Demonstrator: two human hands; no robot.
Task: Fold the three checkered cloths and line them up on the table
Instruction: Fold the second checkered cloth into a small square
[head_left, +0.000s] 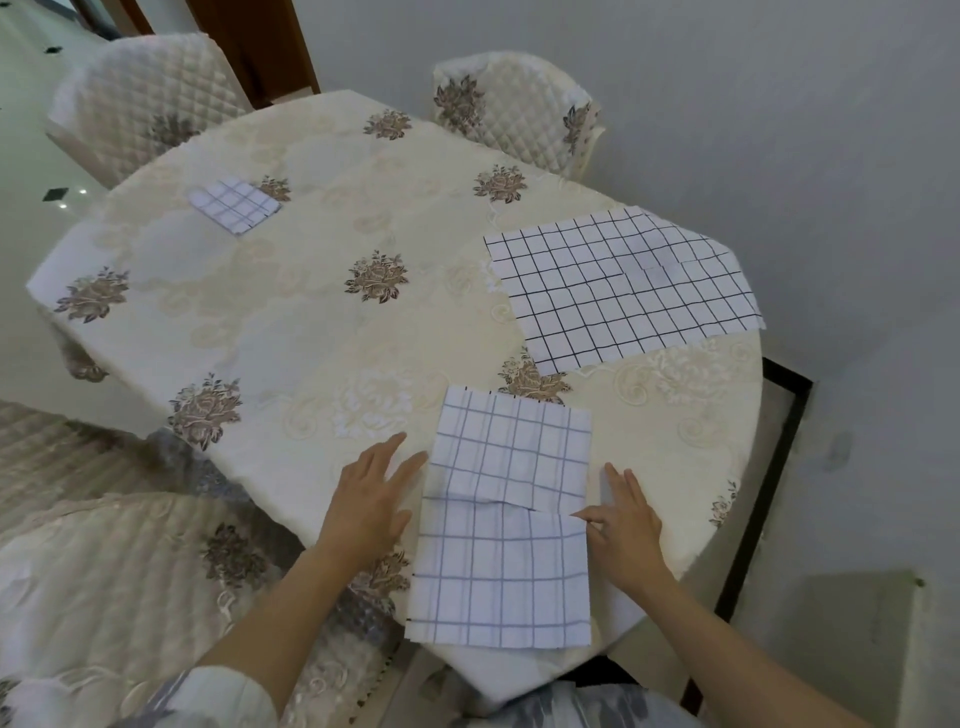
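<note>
Checkered cloth (506, 571) (flap crooked) lies between your flat, empty left hand (371, 499) and right hand (626, 525); uneven pushing could skew it.

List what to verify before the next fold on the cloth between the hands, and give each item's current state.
1. Near cloth lying flat on the table: ok.
2. Flap edge across its middle straight: not ok, it runs crooked.
3. Left hand open at the cloth's left edge: ok.
4. Right hand gripping the right edge: not ok, its fingers are straight and only the thumb touches the edge.
5. Small cloth at the far left folded: ok.
6. Large cloth on the right folded: not ok, it is spread open.
</note>
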